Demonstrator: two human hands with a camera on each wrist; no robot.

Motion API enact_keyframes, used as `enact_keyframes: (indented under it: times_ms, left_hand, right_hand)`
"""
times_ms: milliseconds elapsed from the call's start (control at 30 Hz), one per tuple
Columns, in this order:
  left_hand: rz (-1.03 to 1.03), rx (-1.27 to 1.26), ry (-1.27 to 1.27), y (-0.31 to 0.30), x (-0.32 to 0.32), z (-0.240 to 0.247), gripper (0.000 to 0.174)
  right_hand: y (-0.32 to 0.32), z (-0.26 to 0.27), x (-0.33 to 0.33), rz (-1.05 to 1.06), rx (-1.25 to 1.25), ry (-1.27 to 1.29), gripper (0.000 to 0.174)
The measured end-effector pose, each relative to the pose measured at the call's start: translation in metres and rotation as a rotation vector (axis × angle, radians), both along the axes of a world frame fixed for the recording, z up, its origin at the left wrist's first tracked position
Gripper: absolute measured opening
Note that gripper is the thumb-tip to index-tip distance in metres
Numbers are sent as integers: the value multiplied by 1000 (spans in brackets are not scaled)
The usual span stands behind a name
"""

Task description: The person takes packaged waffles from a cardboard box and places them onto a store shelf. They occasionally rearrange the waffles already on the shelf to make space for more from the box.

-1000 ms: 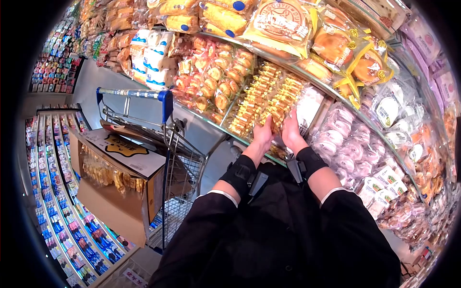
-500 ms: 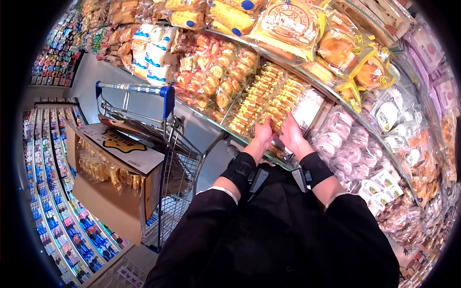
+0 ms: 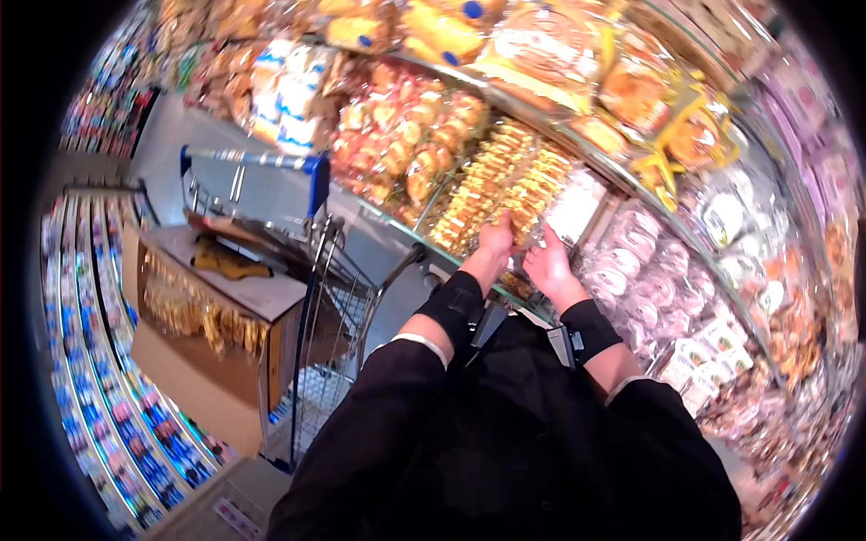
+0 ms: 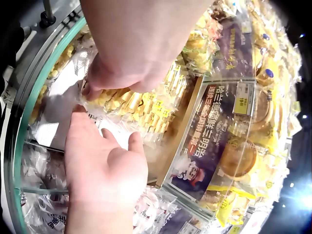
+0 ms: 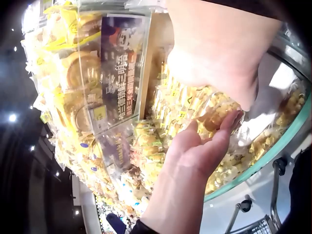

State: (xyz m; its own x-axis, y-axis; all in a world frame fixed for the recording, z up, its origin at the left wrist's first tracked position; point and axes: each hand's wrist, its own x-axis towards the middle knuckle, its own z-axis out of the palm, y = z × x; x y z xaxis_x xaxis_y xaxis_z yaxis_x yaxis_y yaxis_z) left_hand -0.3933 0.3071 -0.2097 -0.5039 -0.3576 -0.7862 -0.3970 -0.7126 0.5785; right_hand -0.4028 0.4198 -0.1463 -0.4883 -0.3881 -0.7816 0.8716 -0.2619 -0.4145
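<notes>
My left hand (image 3: 492,248) is at the front of two rows of small gold-wrapped packets (image 3: 492,185) in a glass-edged bin. In the right wrist view its thumb and fingers hold a clear-wrapped golden packet (image 5: 215,118) at the row's end. My right hand (image 3: 548,267) is just to the right, fingers loosely spread and palm turned up, with nothing in it. The left wrist view shows that palm below the row. A white liner (image 3: 577,209) lies beside the packets, to their right.
A cart (image 3: 320,194) at left carries an open cardboard box (image 3: 198,374) with more golden packets (image 3: 203,316). Bagged pastries (image 3: 406,135) fill the left neighbouring bin, pale wrapped rounds (image 3: 631,243) the right one. Larger bagged breads (image 3: 636,86) lie on the shelf above.
My right hand has drawn back a little and opened away from the packets, so the hands stand farther apart. The left hand stays at the row's front end.
</notes>
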Motion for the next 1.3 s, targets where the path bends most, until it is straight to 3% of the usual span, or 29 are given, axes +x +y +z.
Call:
enact_keyframes:
  times_ms: [67,133,167,200,233,267,300,333,367,400,433,467,567,667,700,800,933,1000,1167,1233,1300]
  left_hand:
    - [-58,-152,-91,3,-4,-36,46]
    - [-98,-492,-315,16,-8,23,52]
    - [-71,-424,-296,22,-11,5,49]
    - [-60,-436,-276,22,-8,17,46]
    - [-52,-450,-257,21,-8,31,44]
    - [-186,-467,-201,17,-9,15,53]
    - [-121,-459,-267,26,-22,-13,58]
    - [-127,-449,-262,20,-15,5,62]
    - [-57,-357,-347,21,-13,24,64]
    - [-188,-531,-576,14,1,68,64]
    - [-204,-380,-387,6,9,64,62]
    - [-220,-233,-193,0,15,58,60]
    - [-216,-211,-248,-4,21,69,57]
    - [-191,-188,-211,3,7,41,56]
    - [-216,-290,-293,-1,13,56,58]
    - [-259,-152,-228,-8,8,62,54]
    - [-276,-185,-244,-8,13,64,55]
    - [-285,-182,-238,-6,13,61,55]
    - [-269,-169,-193,-7,11,54,54]
    - [-254,-149,-163,-8,17,57,54]
    - [-245,-109,-105,-11,25,62,54]
  right_hand:
    - [-8,11,0,-123,-89,-106,86]
    - [5,-26,-6,-6,-292,-114,81]
    - [4,-18,-7,-23,-258,-266,80]
    - [2,-5,-8,-40,-206,-414,79]
    - [-1,-1,-10,13,-213,-381,80]
    - [-8,0,-13,57,-233,-350,81]
    - [-15,-4,-17,19,-117,-342,81]
    - [-20,-8,-23,-39,1,-318,82]
    - [-19,-13,-28,33,2,-295,82]
    - [-20,-17,-33,85,5,-267,83]
    - [-36,8,-23,-39,25,-393,82]
    - [-38,3,-27,-12,48,-385,82]
    - [-23,-29,-46,34,28,-362,78]
    - [-29,-14,-25,129,-45,-251,72]
    - [-19,-23,-23,148,-82,-192,68]
    - [-31,22,33,281,256,-24,68]
    - [-27,11,14,395,-52,-89,68]
    - [-40,1,8,542,-114,241,70]
    - [-57,20,16,364,-5,81,68]
    - [-52,10,14,369,13,265,67]
    - [-49,4,13,340,36,266,67]
